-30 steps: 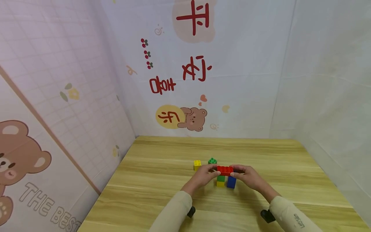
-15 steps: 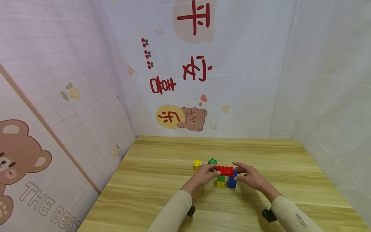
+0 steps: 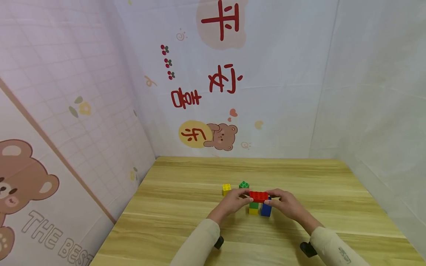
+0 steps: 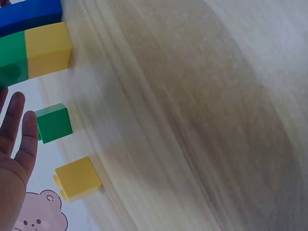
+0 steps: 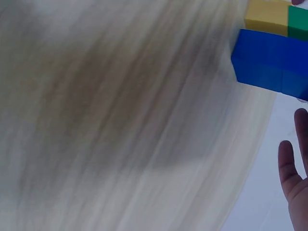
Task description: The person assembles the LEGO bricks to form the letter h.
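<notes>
A red studded brick point(image 3: 258, 196) lies across the top of two small stacks on the table. My left hand point(image 3: 233, 201) pinches its left end between thumb and forefinger. At the right end, the thumb and fingers of my right hand point(image 3: 288, 203) pinch it too. Beneath it on the left, a green brick point(image 3: 254, 205) sits on a yellow brick point(image 3: 253, 211). To the right stands a blue stack point(image 3: 266, 211), with a narrow gap between. The left wrist view shows the yellow brick point(image 4: 48, 50) and the blue stack point(image 4: 33, 14), but the red brick is out of sight.
Behind the hands, a loose yellow brick point(image 3: 226, 188) and a loose green brick point(image 3: 244, 184) rest on the wooden table point(image 3: 179, 207). Printed cloth walls point(image 3: 283, 111) enclose the table at the back and sides.
My right hand let go of the red brick's right end half a second ago, shifting right beside the blue stack. Now it pinches that end again. The left hand has kept its hold.
</notes>
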The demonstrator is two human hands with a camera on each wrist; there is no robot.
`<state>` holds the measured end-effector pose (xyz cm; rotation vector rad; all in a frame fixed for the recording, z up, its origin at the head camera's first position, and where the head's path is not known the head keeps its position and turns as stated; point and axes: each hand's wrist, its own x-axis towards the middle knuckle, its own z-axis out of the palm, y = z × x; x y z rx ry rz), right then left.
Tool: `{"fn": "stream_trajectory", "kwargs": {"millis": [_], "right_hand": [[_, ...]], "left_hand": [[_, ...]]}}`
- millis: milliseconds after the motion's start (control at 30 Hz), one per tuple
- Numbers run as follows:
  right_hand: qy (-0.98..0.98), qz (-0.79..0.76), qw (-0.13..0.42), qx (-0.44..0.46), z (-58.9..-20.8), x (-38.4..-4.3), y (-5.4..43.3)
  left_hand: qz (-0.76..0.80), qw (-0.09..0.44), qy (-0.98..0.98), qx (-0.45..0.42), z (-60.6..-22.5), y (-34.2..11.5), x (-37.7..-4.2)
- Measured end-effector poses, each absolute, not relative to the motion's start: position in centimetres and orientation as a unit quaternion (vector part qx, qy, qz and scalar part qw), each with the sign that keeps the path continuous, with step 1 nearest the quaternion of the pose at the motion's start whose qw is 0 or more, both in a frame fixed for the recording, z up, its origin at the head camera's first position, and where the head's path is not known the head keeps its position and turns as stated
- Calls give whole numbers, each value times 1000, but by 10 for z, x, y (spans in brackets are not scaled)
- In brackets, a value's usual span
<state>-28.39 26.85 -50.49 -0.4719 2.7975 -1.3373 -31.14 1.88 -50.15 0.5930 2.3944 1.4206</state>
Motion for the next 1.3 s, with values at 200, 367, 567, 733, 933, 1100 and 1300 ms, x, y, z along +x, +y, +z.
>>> {"fn": "stream_trajectory", "kwargs": {"millis": [200,367,567,733,933,1100,1300], "right_hand": [[895,-415,-19,-163,-508,-282,271],[892,-425,7,-153,-508,-281,271],[895,-424,19,-138,-508,-278,268],[894,-428,19,-132,-509,-276,265],[888,-442,28,-127,-514,-276,263],[881,-453,22,-138,-515,-275,262],[877,-460,16,-141,-519,-275,260]], "left_hand": [[502,140,826,213,-503,20,-310],[503,130,826,217,-506,21,-309],[499,130,828,221,-506,20,-306],[503,134,827,213,-507,19,-305],[503,120,829,214,-509,18,-304],[507,105,827,218,-512,18,-305],[509,96,827,221,-517,16,-306]]}}
